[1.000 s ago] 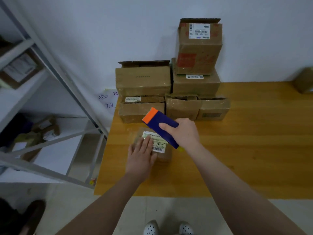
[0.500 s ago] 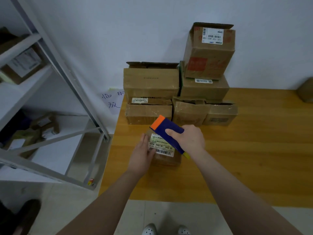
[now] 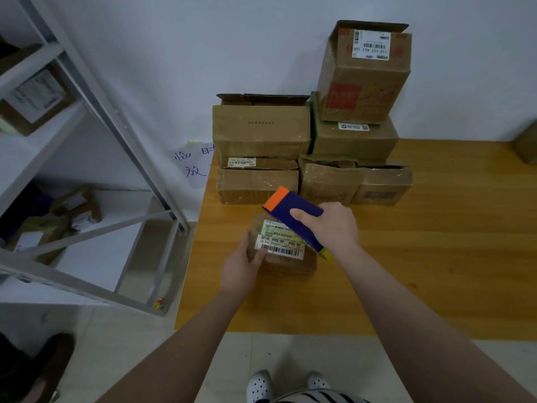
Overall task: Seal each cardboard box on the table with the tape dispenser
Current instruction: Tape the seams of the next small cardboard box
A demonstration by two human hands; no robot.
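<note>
Head view: small cardboard box (image 3: 283, 258) sits near the front-left of the wooden table (image 3: 436, 242), label up. My left hand (image 3: 242, 267) grips its left side, thumb on the white shipping label (image 3: 280, 248), other fingers wrapped down the side. My right hand (image 3: 334, 226) is closed round the tape dispenser (image 3: 293, 218), held tilted over the box top, orange end pointing up and away, yellow tip low at the box's right edge. Can't tell if the dispenser touches the box or if any tape is out.

To do this step well, I think: keep the left hand clamping so the box doesn't skid, press the flaps flat, set the tape end over one edge, pull straight along the seam w/ steady pressure, cut clean. Keep the barcode clear if poss.

Materials: box is brown corrugated, worn, soft corners, prob light. Label is glossy paper. Dispenser is hard plastic, navy body, boxy w/ rounded edges. Table is smooth varnished wood, so slippery. Behind: stack of bigger cardboard boxes (image 3: 261, 132) against the wall, several w/ flaps open, some w/ shiny old tape.
</note>
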